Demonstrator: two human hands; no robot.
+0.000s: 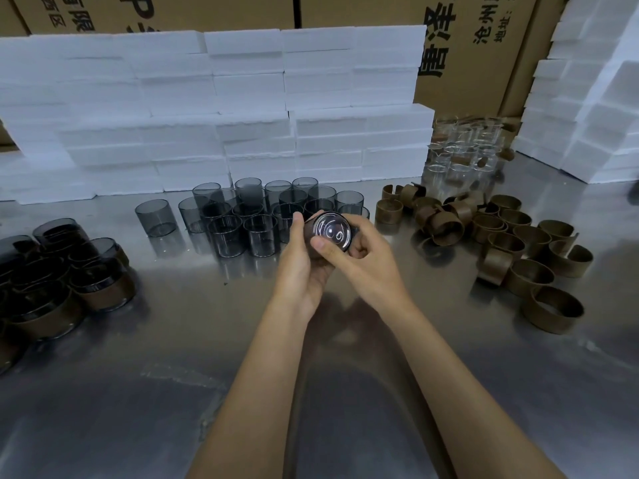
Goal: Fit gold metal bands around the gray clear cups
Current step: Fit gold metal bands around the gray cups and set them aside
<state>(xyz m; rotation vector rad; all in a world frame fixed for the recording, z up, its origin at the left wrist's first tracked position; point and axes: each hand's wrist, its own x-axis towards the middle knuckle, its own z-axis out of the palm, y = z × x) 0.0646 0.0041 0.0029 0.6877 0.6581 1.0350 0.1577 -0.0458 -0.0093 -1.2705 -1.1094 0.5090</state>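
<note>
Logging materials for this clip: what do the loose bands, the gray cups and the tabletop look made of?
Loose bands: thin sheet metal, dull brass-gold, curled into open rings. Gray cups: smoky transparent glass or plastic, cannot tell which; you see through them. Tabletop: likely brushed stainless steel, with hazy reflections.

The table (173, 375) is brushed, reflective metal; the cups (226, 236) are glossy smoky clear plastic; the bands (553, 309) dull gold metal; the foam blocks (242, 98) matt white, grainy.
</note>
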